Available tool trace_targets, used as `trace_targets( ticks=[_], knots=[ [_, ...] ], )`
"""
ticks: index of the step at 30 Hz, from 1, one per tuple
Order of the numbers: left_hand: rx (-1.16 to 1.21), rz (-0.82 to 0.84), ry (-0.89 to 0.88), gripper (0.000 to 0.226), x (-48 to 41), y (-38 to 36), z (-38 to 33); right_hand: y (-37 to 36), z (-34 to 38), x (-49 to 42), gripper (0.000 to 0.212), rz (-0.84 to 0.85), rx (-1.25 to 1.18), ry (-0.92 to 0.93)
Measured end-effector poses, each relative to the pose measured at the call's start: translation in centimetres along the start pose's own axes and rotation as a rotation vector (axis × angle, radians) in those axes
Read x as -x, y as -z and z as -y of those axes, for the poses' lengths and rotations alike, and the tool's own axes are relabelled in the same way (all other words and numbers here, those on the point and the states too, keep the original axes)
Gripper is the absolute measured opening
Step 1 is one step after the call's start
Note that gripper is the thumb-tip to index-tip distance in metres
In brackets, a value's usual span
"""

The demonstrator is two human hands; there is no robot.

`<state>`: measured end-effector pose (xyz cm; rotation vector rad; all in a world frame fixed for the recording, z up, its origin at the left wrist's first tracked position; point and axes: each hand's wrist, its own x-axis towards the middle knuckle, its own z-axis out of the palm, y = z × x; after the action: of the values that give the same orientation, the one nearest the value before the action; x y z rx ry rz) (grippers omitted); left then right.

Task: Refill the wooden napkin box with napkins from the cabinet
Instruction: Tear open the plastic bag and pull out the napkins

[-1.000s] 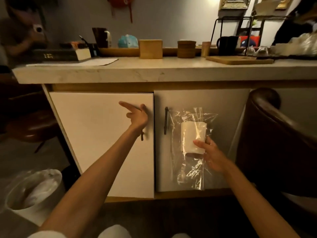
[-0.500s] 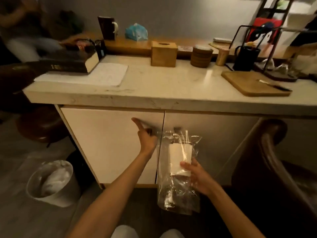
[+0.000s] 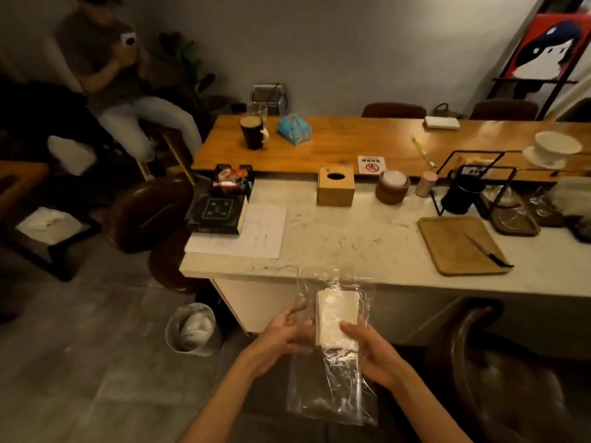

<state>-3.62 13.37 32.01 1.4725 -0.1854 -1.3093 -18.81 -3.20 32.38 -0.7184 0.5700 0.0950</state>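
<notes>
I have the stack of napkins [image 3: 336, 321] out of the cabinet, sealed or at least wrapped in a clear plastic bag [image 3: 332, 385], and I hold it in front of me, below the near edge of the marble surface [image 3: 351, 238]. So the fetching looks done. What is left, as I judge it: get the napkins out of the bag, bring them up to the wooden napkin box [image 3: 335, 186], open it and load them. The box stands at the far side of the surface, well apart from my hands, and I see no napkin showing in the oval slot on its lid.

My right hand [image 3: 372, 356] grips the lower end of the stack through the plastic, fingers [image 3: 350, 329] curled over its front. My left hand [image 3: 281, 335] is at the left edge of the bag with fingers partly curled. It seems to pinch the film there, though blur keeps me from being sure it has a firm hold.

The stack is a white block with its long axis running near to far in the view, upper end pointing toward the surface and tilted slightly left. The bag's long axis follows the same line. Its loose top rises past the stack, and its empty tail hangs down toward me.
</notes>
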Motion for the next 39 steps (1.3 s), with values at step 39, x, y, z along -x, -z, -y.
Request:
trace_targets(
  ticks=[39],
  knots=[
    [-1.042, 0.199, -0.13, 0.056, -21.8, -0.6, -34.4, 9.6, 19.6, -19.3, 0.09, -0.612, 0.534, 0.204]
  ],
)
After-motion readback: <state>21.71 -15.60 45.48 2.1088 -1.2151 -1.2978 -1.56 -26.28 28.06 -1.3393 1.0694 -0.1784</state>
